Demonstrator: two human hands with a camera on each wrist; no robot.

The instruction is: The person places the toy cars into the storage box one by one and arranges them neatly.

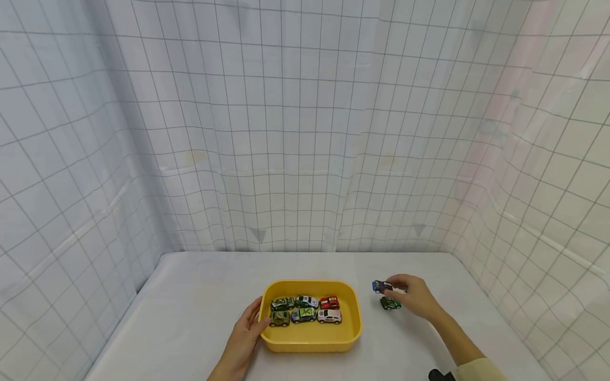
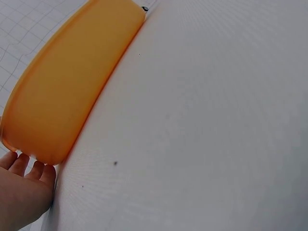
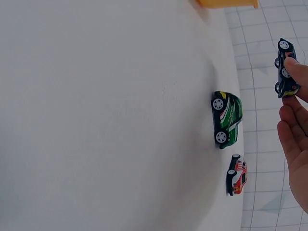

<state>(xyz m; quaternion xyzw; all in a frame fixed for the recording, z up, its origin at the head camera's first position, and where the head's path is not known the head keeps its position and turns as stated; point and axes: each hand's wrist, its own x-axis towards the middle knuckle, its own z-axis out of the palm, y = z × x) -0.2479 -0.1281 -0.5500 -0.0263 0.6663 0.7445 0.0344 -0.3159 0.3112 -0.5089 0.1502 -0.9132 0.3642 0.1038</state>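
Your right hand (image 1: 416,296) pinches the small dark-blue toy car (image 1: 381,287); hold it level, clear of the green toy car (image 1: 390,303) near that hand, while your left hand (image 1: 244,333) grips the rounded yellow plastic tray (image 1: 310,347).

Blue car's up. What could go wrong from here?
1. Blue car: only pinched by the right hand, so it might slip.
2. Green car: close to that hand, so a low pass could knock it.
3. Tray: left hand grips one end; a tug might shift the cars inside.
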